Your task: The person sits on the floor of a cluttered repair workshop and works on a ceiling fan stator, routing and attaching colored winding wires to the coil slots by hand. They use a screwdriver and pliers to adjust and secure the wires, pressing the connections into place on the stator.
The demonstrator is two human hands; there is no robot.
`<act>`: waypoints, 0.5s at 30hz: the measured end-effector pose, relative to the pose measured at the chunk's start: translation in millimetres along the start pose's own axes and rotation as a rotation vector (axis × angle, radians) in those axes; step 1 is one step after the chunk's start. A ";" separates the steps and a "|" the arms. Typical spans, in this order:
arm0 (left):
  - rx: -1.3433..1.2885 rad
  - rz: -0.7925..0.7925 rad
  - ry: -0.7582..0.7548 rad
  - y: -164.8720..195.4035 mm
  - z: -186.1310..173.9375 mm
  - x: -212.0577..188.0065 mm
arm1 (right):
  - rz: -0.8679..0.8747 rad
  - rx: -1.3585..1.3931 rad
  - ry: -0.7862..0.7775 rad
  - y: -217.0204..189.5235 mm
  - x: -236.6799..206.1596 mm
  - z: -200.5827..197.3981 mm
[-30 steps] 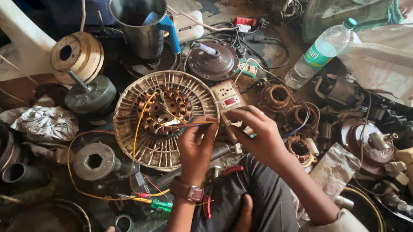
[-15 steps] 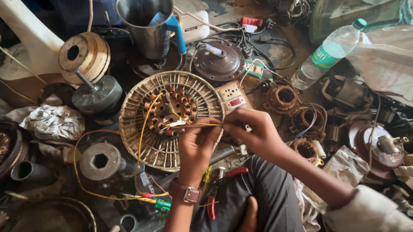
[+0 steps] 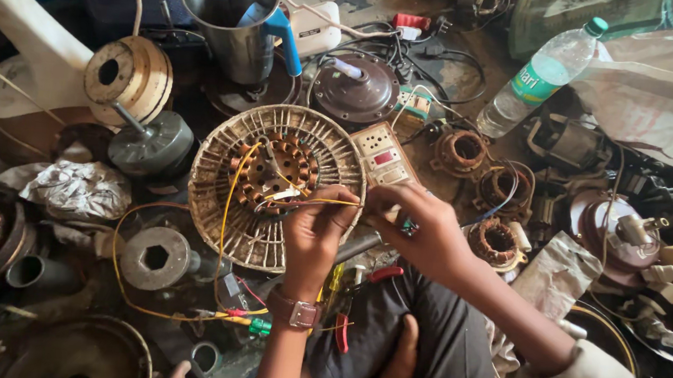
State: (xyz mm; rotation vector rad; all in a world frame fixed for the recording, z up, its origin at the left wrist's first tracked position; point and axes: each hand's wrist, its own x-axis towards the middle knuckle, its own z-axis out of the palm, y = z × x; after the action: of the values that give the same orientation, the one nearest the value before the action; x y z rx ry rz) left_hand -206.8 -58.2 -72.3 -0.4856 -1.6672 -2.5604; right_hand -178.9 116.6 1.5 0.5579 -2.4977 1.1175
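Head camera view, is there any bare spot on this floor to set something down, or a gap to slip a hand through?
Little. One dusty patch of floor lies between the brown domed motor cover and the clear plastic water bottle, though black cables cross it. Around the round ribbed fan motor housing, where the left hand and right hand hold a yellow wire, parts crowd everything.

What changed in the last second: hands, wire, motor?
Little. The left hand and right hand stay pinched together on the yellow wire at the edge of the ribbed fan motor; nothing was picked up or released. Only the view drifts, so the scene slides slightly across the frame. The steel jug and water bottle keep their places.
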 end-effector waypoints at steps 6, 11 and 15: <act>-0.066 -0.025 -0.011 -1.9 -2.4 -0.5 | -0.492 -0.305 0.035 -2.4 10.9 -2.0; -0.063 -0.017 -0.017 -4.9 -7.4 1.8 | -0.647 -0.340 0.023 8.7 21.1 -9.5; -0.027 -0.051 -0.033 -2.5 -8.8 2.2 | -0.611 -0.269 -0.015 18.9 18.3 -2.3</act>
State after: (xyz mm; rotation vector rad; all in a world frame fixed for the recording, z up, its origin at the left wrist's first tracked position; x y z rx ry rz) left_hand -211.5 -64.8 -77.2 -0.4967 -1.6787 -2.6280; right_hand -203.5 126.1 -0.4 1.1405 -2.1917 0.5378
